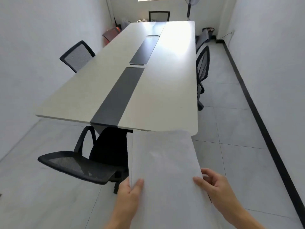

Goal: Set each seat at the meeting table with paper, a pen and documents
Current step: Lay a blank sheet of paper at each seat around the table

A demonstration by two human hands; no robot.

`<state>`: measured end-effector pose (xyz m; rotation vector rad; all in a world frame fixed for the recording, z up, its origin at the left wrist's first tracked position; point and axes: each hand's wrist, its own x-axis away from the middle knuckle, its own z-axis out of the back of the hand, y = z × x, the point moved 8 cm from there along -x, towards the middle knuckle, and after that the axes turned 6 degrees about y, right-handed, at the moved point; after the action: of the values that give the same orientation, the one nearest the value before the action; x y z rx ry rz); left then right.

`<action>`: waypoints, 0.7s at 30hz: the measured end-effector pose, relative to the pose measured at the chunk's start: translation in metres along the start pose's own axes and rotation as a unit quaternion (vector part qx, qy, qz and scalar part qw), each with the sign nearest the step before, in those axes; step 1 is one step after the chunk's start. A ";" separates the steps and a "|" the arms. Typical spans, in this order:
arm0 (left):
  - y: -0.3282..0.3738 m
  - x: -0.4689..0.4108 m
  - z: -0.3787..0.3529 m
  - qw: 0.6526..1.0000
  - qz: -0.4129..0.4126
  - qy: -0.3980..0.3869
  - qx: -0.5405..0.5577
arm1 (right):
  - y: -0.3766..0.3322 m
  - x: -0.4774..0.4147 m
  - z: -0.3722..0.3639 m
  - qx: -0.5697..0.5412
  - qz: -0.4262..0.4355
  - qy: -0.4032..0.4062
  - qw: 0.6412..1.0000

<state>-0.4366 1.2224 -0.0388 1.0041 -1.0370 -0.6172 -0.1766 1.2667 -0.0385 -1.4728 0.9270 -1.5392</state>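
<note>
so the stack point(163, 162) of white paper is up in the air in front of the person, held out just short of the near end of the table point(165, 100). left hand point(128, 192) pinches the left edge, thumb on top and the rest tucked under where i can't see. right hand point(214, 185) has the right edge, thumb lying on the top sheet and fingers curled at the side. looks a bit like it's about to peel a sheet off, but i can't swear to it. top sheet looks plain, can't tell about the ones below

my read: this is the very first step, paper going out, and no seat looks set yet. no pen anywhere i can see, so those have to come from somewhere else

next move probably wants the right hand to split off one sheet or a small set while the left grips the rest, then lay it flat at a seat. closest is the near chair point(77, 166), pulled out and turned sideways at the table's end. there's also a left chair point(77, 55), right chairs point(203, 63) pushed in close, and a far chair point(159, 15) at the other end. a dark strip point(118, 96) runs down the middle, so sheets should sit on the pale part either side. fan point(189, 7) and bin point(208, 30) stand at the back
</note>
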 end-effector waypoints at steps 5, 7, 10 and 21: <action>0.047 -0.076 0.016 1.000 -0.013 -0.019 0.008 | -0.044 -0.056 -0.046 -0.029 0.009 0.007 1.000; 0.062 -0.099 0.015 0.999 -0.008 -0.035 0.009 | -0.053 -0.074 -0.057 -0.042 0.008 0.008 0.999; 0.077 -0.131 0.011 0.999 0.002 -0.046 0.019 | -0.060 -0.102 -0.065 -0.051 -0.004 0.015 0.999; 0.122 -0.238 -0.013 0.997 0.029 0.014 0.074 | -0.098 -0.243 -0.087 -0.050 -0.011 -0.031 0.998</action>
<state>-0.5260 1.4744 -0.0282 1.1051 -1.0962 -0.4823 -0.2679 1.5270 -0.0554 -1.5981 0.9667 -1.4719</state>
